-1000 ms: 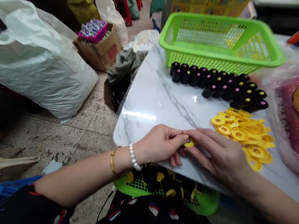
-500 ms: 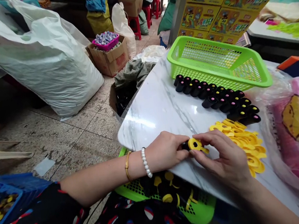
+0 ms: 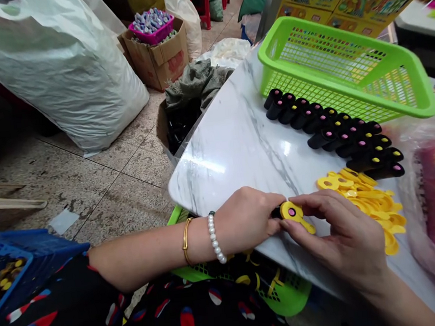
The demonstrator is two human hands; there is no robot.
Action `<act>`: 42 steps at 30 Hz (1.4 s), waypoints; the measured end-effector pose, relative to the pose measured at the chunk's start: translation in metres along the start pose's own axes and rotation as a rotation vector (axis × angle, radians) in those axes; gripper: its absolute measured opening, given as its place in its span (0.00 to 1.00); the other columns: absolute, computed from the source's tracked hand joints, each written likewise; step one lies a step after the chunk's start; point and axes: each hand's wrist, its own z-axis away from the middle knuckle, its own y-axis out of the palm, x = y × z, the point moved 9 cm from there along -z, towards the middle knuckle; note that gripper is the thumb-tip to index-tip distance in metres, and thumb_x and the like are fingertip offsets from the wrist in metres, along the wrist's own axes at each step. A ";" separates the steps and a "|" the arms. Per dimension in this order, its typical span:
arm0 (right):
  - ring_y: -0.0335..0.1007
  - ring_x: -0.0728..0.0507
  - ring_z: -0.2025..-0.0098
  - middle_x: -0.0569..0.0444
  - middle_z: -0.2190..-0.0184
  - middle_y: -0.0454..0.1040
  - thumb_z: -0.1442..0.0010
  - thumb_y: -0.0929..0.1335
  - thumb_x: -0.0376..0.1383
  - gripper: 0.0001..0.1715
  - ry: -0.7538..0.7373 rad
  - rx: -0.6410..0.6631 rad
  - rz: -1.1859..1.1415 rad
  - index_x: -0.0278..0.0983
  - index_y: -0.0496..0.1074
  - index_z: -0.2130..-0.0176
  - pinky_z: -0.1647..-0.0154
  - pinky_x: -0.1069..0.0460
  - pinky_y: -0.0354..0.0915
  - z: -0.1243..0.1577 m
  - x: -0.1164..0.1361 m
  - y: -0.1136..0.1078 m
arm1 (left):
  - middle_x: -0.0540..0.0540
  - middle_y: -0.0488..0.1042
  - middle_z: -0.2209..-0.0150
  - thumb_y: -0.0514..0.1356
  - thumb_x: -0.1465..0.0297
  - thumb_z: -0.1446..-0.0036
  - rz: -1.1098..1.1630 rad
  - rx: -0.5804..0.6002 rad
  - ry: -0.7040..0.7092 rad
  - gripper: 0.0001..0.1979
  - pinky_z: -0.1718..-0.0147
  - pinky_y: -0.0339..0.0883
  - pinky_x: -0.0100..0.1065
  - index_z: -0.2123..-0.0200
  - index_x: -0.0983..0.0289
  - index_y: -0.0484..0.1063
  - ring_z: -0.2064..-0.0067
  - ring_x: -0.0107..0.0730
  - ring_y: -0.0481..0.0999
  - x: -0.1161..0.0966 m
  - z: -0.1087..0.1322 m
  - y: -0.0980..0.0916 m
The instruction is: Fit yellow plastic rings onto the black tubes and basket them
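Over the table's near edge, my left hand (image 3: 251, 216) pinches a small black plastic tube (image 3: 275, 212), mostly hidden by the fingers. My right hand (image 3: 344, 238) has thumb and fingers on a yellow plastic ring with a tab (image 3: 299, 219), which sits around the tube's end. A pink dot shows through the ring's hole. To the right of it lies a pile of yellow ring pieces (image 3: 375, 204). Behind the pile, black tubes (image 3: 332, 134) lie in slanting rows, their ends marked with pink or yellow dots.
A green basket (image 3: 333, 82) stands at the back of the marble-patterned table (image 3: 236, 156). Below the near edge, another green basket (image 3: 292, 304) holds black and yellow pieces. At left are a big white sack (image 3: 79, 84), a carton (image 3: 165, 60) and a blue crate (image 3: 37, 252).
The yellow ring now faces more upward, and a pink dot shows in its hole where it looked dark. Both hands stay together; the view has tilted down and closer.
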 end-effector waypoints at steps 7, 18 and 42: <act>0.69 0.50 0.69 0.54 0.69 0.72 0.44 0.72 0.34 0.10 0.026 0.015 0.019 0.36 0.73 0.60 0.69 0.55 0.66 0.000 -0.001 0.001 | 0.54 0.80 0.65 0.62 0.73 0.46 0.026 0.027 -0.003 0.12 0.65 0.68 0.30 0.56 0.65 0.77 0.64 0.34 0.78 0.003 -0.002 0.003; 0.68 0.50 0.71 0.55 0.72 0.72 0.44 0.71 0.32 0.08 0.030 0.005 -0.063 0.35 0.73 0.61 0.70 0.55 0.64 -0.004 0.001 0.000 | 0.50 0.71 0.76 0.51 0.63 0.34 0.831 0.493 -0.463 0.19 0.84 0.67 0.24 0.47 0.67 0.70 0.81 0.25 0.73 0.009 0.004 0.028; 0.75 0.46 0.65 0.54 0.66 0.78 0.33 0.64 0.42 0.11 0.411 0.323 -0.566 0.38 0.71 0.58 0.64 0.52 0.70 0.003 -0.033 0.023 | 0.51 0.73 0.74 0.58 0.65 0.36 0.675 0.381 -0.340 0.19 0.71 0.73 0.27 0.44 0.65 0.71 0.75 0.23 0.75 0.012 0.002 0.026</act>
